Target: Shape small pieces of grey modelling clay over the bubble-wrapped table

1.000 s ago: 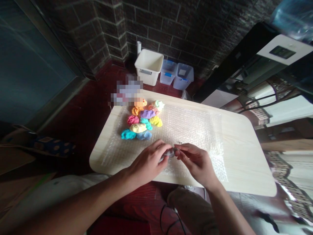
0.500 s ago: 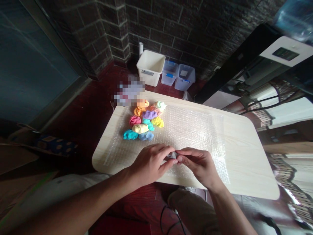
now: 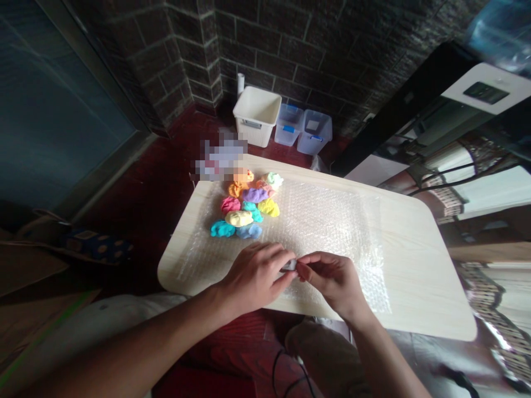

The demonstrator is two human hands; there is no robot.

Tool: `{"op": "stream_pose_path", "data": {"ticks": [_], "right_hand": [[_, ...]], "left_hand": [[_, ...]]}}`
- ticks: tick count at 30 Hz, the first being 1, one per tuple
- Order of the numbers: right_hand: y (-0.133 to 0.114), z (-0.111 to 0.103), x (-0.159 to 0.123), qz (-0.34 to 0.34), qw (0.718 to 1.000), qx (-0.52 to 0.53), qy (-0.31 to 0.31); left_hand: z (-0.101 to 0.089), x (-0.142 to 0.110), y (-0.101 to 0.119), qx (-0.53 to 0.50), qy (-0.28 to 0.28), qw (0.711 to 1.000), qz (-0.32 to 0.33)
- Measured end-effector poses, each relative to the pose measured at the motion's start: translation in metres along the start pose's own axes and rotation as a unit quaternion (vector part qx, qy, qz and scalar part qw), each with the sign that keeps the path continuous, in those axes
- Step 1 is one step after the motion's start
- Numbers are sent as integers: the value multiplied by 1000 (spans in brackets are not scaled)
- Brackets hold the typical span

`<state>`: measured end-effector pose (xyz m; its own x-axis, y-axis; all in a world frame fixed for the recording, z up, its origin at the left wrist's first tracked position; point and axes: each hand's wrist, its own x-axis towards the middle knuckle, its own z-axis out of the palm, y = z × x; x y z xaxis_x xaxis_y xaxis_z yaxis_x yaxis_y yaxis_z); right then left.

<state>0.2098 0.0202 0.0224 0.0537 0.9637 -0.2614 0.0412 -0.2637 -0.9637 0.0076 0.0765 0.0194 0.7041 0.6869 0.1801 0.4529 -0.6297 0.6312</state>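
Over the near part of a bubble-wrap sheet (image 3: 323,221), gripped a small grey piece (image 3: 290,266), partly hidden by fingers. Had the left hand (image 3: 255,273) clamped on its left side, fingers above and thumb below. Pinched its right end with the right hand (image 3: 332,276), thumb and forefinger drawn together there. Could not tell whether the piece touched the wrap beneath.

Beyond the left hand, saw a cluster of soft coloured lumps on the wrap: light blue (image 3: 249,231) nearest, teal (image 3: 222,228) just beside to its left, pale yellow (image 3: 238,218) behind, then turquoise, red-pink, bright yellow, purple, orange, peach and pale green farther back. Under the wrap, saw a pale wood-grain table (image 3: 423,265) with rounded corners, bare toward the right. Past the far edge, noticed a white bin (image 3: 254,132) and two clear boxes (image 3: 287,135) on the dark red floor, by a dark brick wall (image 3: 286,55).
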Motion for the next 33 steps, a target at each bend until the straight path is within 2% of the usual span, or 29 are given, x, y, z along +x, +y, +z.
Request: {"op": "stream_pose_path", "data": {"ticks": [6, 15, 22, 26, 33], "right_hand": [[0, -1, 3, 32, 999, 37, -9], [-2, -1, 1, 10, 999, 30, -13], [3, 0, 2, 33, 999, 31, -14], [4, 1, 2, 9, 1000, 12, -5], [3, 5, -1, -65, 996, -54, -7]], "left_hand": [[1, 0, 0, 3, -7, 1000, 15], [2, 2, -2, -7, 36, 999, 5], [2, -1, -3, 17, 38, 999, 23], [3, 0, -4, 16, 31, 999, 36], [3, 1, -3, -16, 21, 1000, 7]]}}
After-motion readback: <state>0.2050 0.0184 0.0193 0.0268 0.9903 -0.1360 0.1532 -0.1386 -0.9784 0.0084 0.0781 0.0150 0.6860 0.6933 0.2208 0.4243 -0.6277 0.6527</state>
